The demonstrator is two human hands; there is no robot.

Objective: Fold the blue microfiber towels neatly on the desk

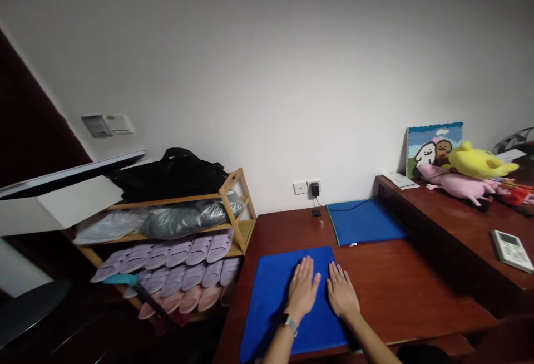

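A bright blue cloth [267, 297] lies spread out on the reddish-brown wooden desk [400, 291]. My left hand [302, 289] rests flat on the cloth, palm down, fingers stretched out and thumb apart; a watch or band circles that wrist. Across the cloth's right edge lies my right hand [342, 291], also flat with its fingers extended. Neither hand grips anything. Behind them, against the wall, a second blue cloth [362, 222] with a green edge lies flat on the desk, and a black cable runs over it.
A wooden rack [240, 208] on the left holds several pairs of slippers [181, 252] and a black bag [175, 172]. A black plug [315, 188] sits in the wall socket. On the raised surface at right are plush toys [463, 180], a picture [436, 144] and a white remote-like device [512, 250].
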